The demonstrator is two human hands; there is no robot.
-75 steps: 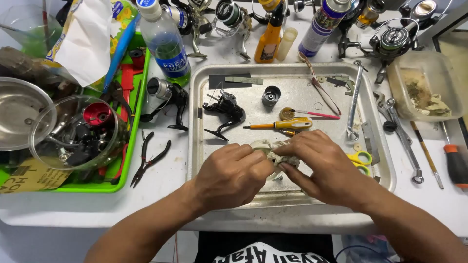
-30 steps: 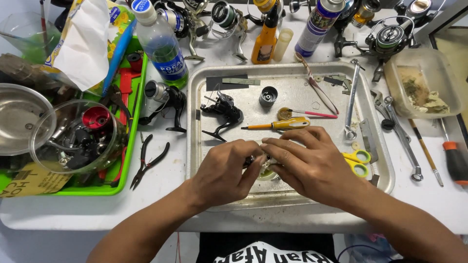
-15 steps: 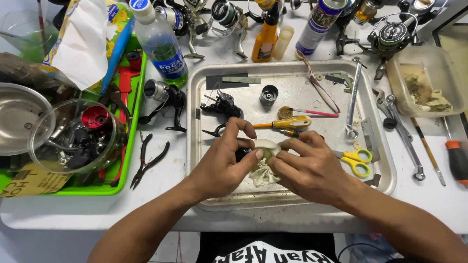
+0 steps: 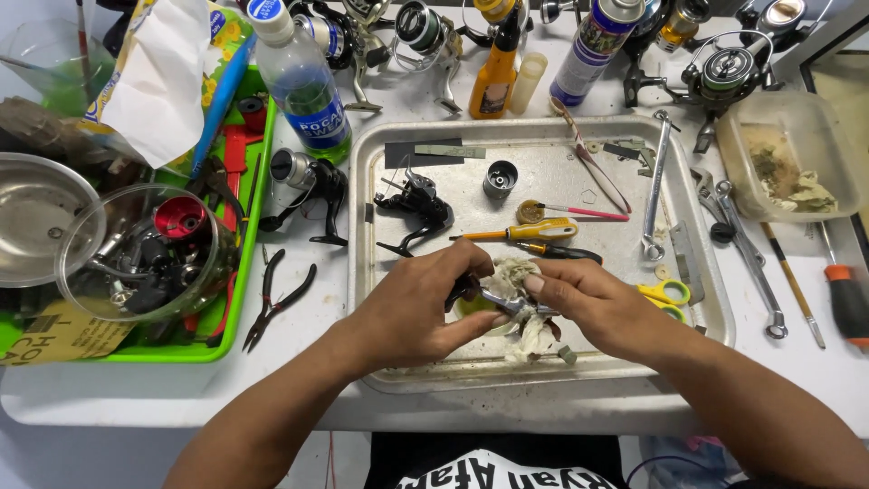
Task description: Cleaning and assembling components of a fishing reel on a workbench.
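A: Item one, the thing in hand?

B: A small metal reel part (image 4: 496, 301), silvery with a dark end, is being held between both hands over the metal tray (image 4: 543, 373). Its long axis is running roughly left to right, tilting slightly down toward the right hand (image 4: 597, 306).

A: And the fingers?

B: The left hand (image 4: 424, 306) is pinching the dark end narrowly, thumb under, fingers (image 4: 471, 256) curling over it. The right hand is closing on the other end, wrapping it in a stained whitish rag (image 4: 525, 321) that is bunching between and below the fingertips. Which hand is bearing more of the weight cannot be told; the part is lying between them, touching both.

A: Entries just beyond the fingers?

B: A yellow-handled screwdriver (image 4: 529, 232) is lying just past the fingertips, parallel to the part. A black reel body (image 4: 418, 210) is sitting beyond the left hand's knuckles. Yellow-handled scissors (image 4: 668, 297) are lying just outside the right hand.

A: Further out?

B: A long spanner (image 4: 654, 186) is lying well beyond the right hand. Black pliers (image 4: 276, 297) are resting off the tray, outside the left wrist, beside a green tray (image 4: 237, 272) of parts.
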